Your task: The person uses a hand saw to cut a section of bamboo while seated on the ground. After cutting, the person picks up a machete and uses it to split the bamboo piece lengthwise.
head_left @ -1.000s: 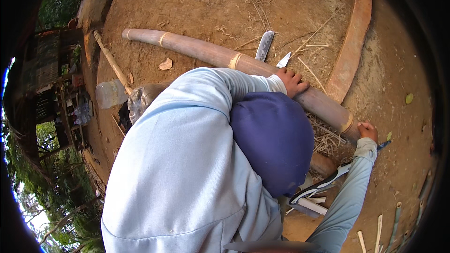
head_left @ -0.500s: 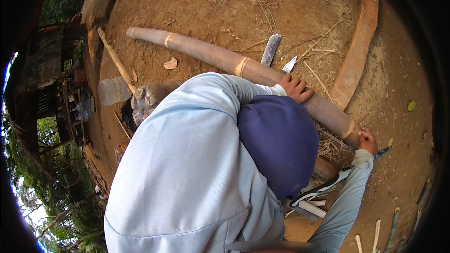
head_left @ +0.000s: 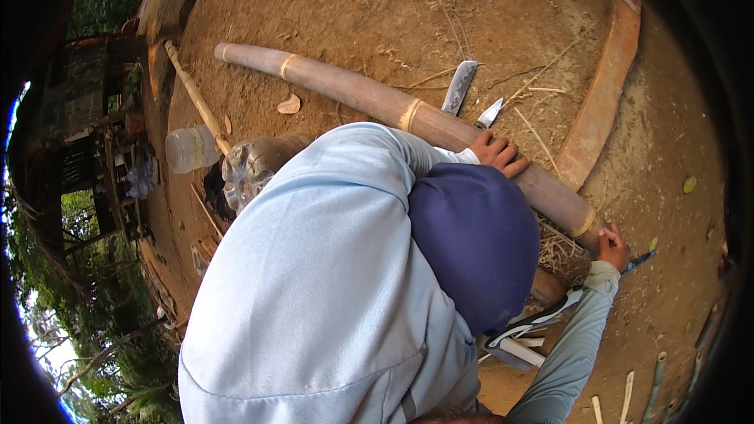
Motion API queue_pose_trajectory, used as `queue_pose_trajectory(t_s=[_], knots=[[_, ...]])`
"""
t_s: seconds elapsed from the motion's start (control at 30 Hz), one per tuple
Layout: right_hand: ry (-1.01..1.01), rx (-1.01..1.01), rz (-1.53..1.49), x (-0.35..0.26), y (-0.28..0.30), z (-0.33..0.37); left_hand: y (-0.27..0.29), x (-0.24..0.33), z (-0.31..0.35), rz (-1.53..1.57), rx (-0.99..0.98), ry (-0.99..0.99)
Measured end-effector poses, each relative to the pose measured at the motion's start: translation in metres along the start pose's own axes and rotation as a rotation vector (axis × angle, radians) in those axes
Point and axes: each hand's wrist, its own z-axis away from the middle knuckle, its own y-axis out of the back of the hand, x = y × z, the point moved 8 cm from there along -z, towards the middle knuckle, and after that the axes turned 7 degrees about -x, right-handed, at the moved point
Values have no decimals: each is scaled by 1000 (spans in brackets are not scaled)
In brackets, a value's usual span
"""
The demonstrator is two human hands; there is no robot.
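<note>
Neither of my own hands shows. Another person in a light blue long-sleeved top (head_left: 314,267) and a dark blue cap (head_left: 475,243) bends over a thick bamboo pole (head_left: 353,94) that slants from upper left to lower right. That person's left hand (head_left: 500,155) rests on top of the pole, fingers curled over it. Their right hand (head_left: 613,246) touches the pole's near right end, past a pale node ring. A broad knife blade (head_left: 459,86) and a smaller pointed blade (head_left: 490,114) lie beyond the pole; their handles are hidden. A brownish shape at the bottom edge is too cut off to name.
A long flat brown strip (head_left: 601,98) lies on the dirt at right. A clear plastic jug (head_left: 191,149), a crumpled plastic bottle (head_left: 245,173) and a thin wooden pole (head_left: 192,94) are at left. Pale split sticks (head_left: 627,394) lie at lower right.
The view has shifted slightly. The other person's head has moved a little right, and their right hand's fingers look more stretched along the pole's end. The pole stays in place.
</note>
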Motion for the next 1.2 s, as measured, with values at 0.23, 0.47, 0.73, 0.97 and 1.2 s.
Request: queue_pose_trajectory(t_s=[0.23, 0.47, 0.73, 0.97, 1.2], knots=[[-20, 11, -44, 5, 2, 0, 3, 0, -2, 18, -6, -13], [-12, -1, -44, 6, 4, -1, 4, -2, -3, 36, 9, -6], [23, 14, 17, 9, 3, -4, -6, -3, -2, 35, -89, -15], [66, 57, 86, 2, 7, 1, -4, -4, -2, 78, -111, -53], [274, 141, 233, -101, -27, 34, -5, -3, -1, 94, -165, -82]])
